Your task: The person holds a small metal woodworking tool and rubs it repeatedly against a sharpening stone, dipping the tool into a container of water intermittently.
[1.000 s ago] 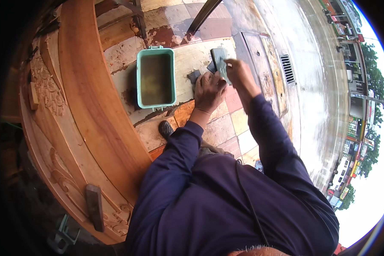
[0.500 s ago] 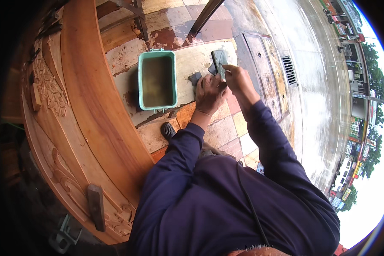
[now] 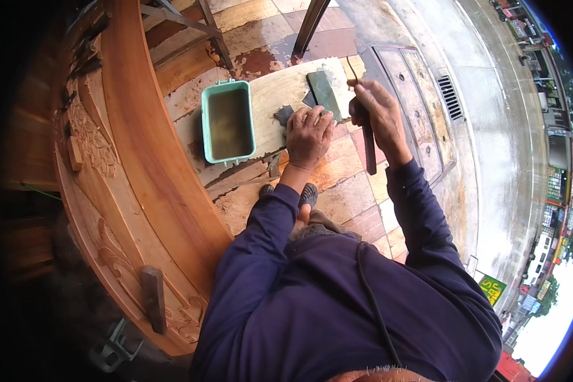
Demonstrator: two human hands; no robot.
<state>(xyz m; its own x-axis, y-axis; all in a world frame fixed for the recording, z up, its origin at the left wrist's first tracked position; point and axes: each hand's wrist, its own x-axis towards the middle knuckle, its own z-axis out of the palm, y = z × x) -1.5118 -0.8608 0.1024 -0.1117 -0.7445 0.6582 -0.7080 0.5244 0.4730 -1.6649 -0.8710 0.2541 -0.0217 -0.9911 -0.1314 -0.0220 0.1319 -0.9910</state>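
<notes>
A green-grey whetstone (image 3: 325,91) lies on the pale, worn board (image 3: 280,89) in front of me. My left hand (image 3: 309,137) has its curled fingers over the near end of that stone. Raised to the right of the stone, my right hand (image 3: 381,114) is closed around a slim carving chisel (image 3: 370,149). Its thin, slightly bent metal part points away from me, and the dark flat end hangs below my fist. The chisel is apart from the stone. Dark grey scraps (image 3: 285,115), perhaps sandpaper, lie beside my left fingers.
A mint-green tub (image 3: 251,121) of murky water stands left of the stone. Along my left runs a large carved wooden panel (image 3: 153,159) with a loose wooden block (image 3: 153,299) on it. Tiled ground (image 3: 347,191), a drain grate (image 3: 450,97) and a wet road lie beyond.
My right hand has lifted the chisel off the stone and moved right, turning it upright in the picture. My left hand has come off the chisel to the stone's near end; the stone lies flatter.
</notes>
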